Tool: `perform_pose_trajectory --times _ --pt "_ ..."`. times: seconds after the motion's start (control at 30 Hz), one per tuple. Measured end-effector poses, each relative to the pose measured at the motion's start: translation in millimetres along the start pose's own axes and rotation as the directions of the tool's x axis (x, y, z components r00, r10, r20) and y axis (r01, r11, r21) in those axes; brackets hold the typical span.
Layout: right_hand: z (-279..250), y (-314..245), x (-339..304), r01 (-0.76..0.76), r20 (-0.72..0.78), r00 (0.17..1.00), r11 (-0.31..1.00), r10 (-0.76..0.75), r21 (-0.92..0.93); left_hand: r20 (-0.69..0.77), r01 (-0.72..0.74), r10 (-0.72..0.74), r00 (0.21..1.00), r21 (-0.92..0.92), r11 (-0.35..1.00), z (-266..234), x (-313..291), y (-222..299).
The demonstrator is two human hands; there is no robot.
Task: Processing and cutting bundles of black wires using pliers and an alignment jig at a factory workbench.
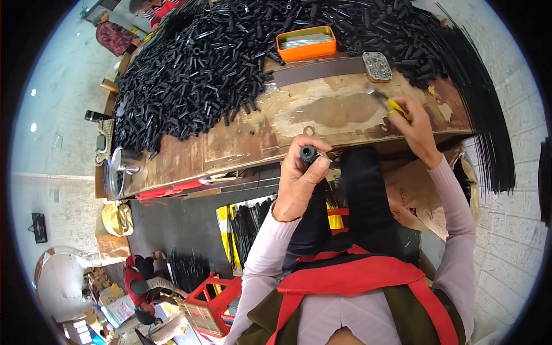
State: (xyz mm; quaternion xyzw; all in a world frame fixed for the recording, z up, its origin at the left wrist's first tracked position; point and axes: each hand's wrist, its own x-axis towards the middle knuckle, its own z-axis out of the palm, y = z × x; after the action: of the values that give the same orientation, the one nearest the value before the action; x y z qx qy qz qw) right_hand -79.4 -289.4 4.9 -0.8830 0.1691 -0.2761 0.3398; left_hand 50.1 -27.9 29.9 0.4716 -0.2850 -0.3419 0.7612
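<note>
My left hand (pixel 299 178) is closed around a short black tube (pixel 308 153), its round hollow end turned up at the front of the bench. A thin metal piece (pixel 324 153) shows by my left fingertips; too small to name. My right hand (pixel 415 125) grips yellow-handled pliers (pixel 399 109) over the bench's right part, the metal tip pointing up and left, slightly blurred. Beyond the pliers stands a small tin (pixel 377 66) of tiny metal parts. Left of it an orange box (pixel 306 53) holds thin silvery rods.
Black tubular pieces (pixel 195 80) are heaped across the wooden bench (pixel 247 135). Long black rods (pixel 489 121) hang over its right end, near a white wall. A red crate (pixel 213 305) stands at lower left, close to a person (pixel 140 284). Other people are at far left.
</note>
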Motion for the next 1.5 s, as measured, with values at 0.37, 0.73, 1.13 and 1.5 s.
perform_pose_trajectory --times 0.37,0.73,1.13,1.5 --pt "-11 -129 -70 0.153 0.276 0.947 0.987 -0.161 0.052 0.089 -0.078 0.064 0.994 0.167 0.983 18 -40 26" --pt "-6 -165 -89 0.427 0.137 0.904 0.849 -0.405 -0.312 0.185 -0.097 0.052 0.981 0.24 0.966 18 -82 43" --pt "-60 -174 -101 -0.356 0.91 0.369 0.876 -0.189 0.326 0.543 -0.235 -0.015 0.84 0.389 0.891 19 -103 65" --pt "-69 -191 -86 0.58 0.505 0.704 0.815 -0.499 -0.004 0.377 -0.032 -0.13 0.917 0.394 0.919 11 -97 72"
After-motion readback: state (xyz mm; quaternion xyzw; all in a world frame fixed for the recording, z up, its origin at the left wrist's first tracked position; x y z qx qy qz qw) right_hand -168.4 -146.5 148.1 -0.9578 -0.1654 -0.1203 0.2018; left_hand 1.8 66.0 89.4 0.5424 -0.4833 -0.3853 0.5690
